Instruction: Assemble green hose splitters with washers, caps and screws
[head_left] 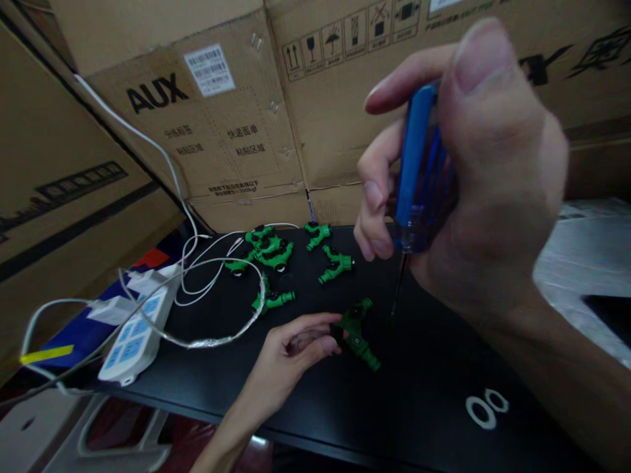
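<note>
My right hand (473, 171) is raised close to the camera, shut on a screwdriver (417, 171) with a blue handle; its thin shaft points down toward the black table (419, 381). My left hand (290, 355) rests low on the table, fingertips gripping one end of a green Y-shaped hose connector (359, 334). The screwdriver tip hangs just right of that connector, apart from it.
Several more green connectors (276, 256) lie at the back of the table. A white power strip (135, 335) with white cables (197, 263) sits at the left edge. Cardboard boxes (221, 112) wall the back and left. A white sheet (582, 256) lies at right.
</note>
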Demonstrator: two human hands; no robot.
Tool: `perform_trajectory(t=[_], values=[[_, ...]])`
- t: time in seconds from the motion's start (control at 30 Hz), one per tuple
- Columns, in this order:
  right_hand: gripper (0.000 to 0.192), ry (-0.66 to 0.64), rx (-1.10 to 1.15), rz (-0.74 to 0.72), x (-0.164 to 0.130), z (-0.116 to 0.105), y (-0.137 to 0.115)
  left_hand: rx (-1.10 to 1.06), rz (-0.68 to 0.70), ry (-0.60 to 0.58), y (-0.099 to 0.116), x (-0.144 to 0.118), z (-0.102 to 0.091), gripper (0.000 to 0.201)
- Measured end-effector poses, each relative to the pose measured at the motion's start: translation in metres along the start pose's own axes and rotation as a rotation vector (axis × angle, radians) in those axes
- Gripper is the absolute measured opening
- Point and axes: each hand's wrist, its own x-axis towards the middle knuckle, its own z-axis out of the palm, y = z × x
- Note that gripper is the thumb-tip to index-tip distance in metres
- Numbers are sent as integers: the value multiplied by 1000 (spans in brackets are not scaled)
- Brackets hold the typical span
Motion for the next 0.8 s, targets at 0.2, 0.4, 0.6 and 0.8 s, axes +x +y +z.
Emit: perform_trajectory(t=[0.2,0.4,0.6,0.8], values=[[57,4,2,27,0,0,0,-76,7,-84,2,1,2,28],[55,-8,-5,17,0,0,0,-323,10,-79,1,0,6,25],[55,-55,5,-27,-1,-1,2,-396,-34,15,-1,-1,5,20],[54,-49,20,21,-1,-1,4,-389,15,113,-3,4,3,18]])
